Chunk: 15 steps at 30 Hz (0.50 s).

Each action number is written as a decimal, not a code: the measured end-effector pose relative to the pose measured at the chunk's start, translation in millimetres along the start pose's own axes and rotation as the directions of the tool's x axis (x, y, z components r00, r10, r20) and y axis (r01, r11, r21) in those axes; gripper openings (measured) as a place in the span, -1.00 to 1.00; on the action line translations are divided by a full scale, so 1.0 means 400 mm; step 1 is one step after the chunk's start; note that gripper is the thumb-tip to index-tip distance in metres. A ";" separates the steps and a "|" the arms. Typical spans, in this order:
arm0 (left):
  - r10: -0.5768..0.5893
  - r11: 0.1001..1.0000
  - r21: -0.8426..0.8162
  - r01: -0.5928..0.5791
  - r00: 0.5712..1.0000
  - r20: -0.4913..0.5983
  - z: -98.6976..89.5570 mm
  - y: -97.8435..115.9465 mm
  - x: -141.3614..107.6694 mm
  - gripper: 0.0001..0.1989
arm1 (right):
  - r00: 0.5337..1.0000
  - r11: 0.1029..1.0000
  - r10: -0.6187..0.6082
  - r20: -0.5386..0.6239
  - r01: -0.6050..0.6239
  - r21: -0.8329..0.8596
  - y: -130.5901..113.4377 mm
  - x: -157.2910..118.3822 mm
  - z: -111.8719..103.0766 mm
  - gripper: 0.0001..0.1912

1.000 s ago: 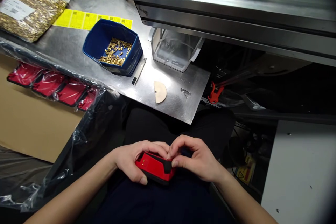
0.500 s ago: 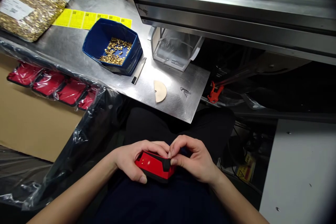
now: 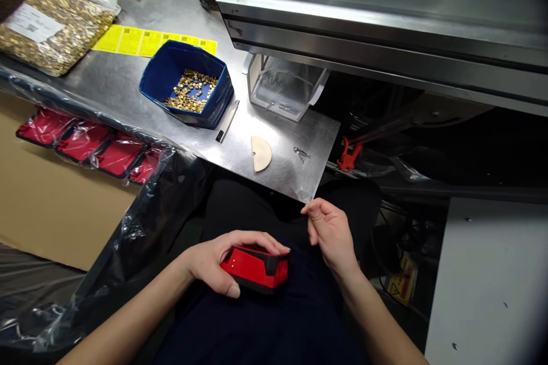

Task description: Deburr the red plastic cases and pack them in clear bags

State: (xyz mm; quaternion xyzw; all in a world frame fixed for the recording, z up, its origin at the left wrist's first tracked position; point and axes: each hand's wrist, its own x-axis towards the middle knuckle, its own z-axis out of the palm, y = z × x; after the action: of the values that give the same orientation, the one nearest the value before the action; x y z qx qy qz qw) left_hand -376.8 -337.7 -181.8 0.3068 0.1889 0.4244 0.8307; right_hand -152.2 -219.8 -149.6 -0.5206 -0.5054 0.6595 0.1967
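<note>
A red and black plastic housing (image 3: 252, 269) with small brass-coloured dots on its face rests above my lap. My left hand (image 3: 226, 254) grips it, fingers along the far edge and thumb on the near side. To the right, apart from the housing, my right hand (image 3: 331, 231) is raised close to the table corner. Its fingers are curled, thumb and forefinger together; whether something small is between them I cannot make out. Ahead on the metal table are a half-round beige disc (image 3: 261, 154) and a small nail clipper (image 3: 302, 153).
A blue bin (image 3: 216, 94) holds small brass pieces, with a flat cutter-like tool (image 3: 228, 121) beside it. Nearby are a clear tray (image 3: 278, 100), yellow labels (image 3: 131, 41) and a bag of brass parts (image 3: 55, 23). Wrapped red parts (image 3: 117, 154) lie left. A metal beam (image 3: 363, 23) overhangs the table.
My right hand has left the housing's right end and moved up and right. My left hand keeps its grip. The view has shifted slightly.
</note>
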 end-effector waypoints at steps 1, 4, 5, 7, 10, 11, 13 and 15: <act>-0.001 0.995 -0.102 -0.006 0.997 -0.071 0.006 -0.006 -0.001 -0.17 | 0.999 0.998 -0.010 -0.036 0.007 -0.070 0.002 0.003 -0.005 -0.63; -0.037 0.879 -0.456 -0.141 0.932 -0.360 0.029 -0.018 0.004 -0.29 | 0.989 0.960 -0.150 0.015 0.149 -0.238 -0.008 0.001 -0.013 -0.71; -0.068 0.823 -0.535 -0.190 0.902 -0.425 0.036 -0.020 0.007 -0.34 | 0.977 0.945 -0.190 0.102 0.210 -0.251 -0.016 0.000 -0.013 -0.68; -0.145 0.732 -0.642 -0.228 0.869 -0.473 0.043 -0.021 0.014 -0.44 | 0.915 0.927 -0.219 0.338 0.304 -0.221 -0.031 0.003 -0.010 -0.50; -0.234 0.643 -0.743 -0.187 0.876 -0.422 0.039 -0.019 0.019 -0.53 | 0.786 0.923 -0.214 0.581 0.356 -0.142 -0.047 0.026 -0.003 -0.25; -0.251 0.626 -0.764 -0.157 0.887 -0.388 0.036 -0.018 0.019 -0.52 | 0.760 0.925 -0.222 0.611 0.363 -0.115 -0.049 0.036 0.000 -0.21; -0.289 0.626 -0.776 -0.073 0.903 -0.318 0.031 -0.015 0.020 -0.42 | 0.739 0.931 -0.238 0.630 0.358 -0.068 -0.047 0.057 0.004 -0.20; -0.353 0.668 -0.744 -0.007 0.877 -0.325 0.029 -0.010 0.025 -0.38 | 0.765 0.950 -0.231 0.601 0.310 -0.029 -0.037 0.071 0.008 -0.23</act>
State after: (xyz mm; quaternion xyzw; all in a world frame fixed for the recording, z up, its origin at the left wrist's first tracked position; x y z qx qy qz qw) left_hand -362.0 -335.6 -176.5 -0.1721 0.2183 0.4387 0.8545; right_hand -169.7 -192.9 -150.5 -0.2226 -0.6516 0.7196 0.0895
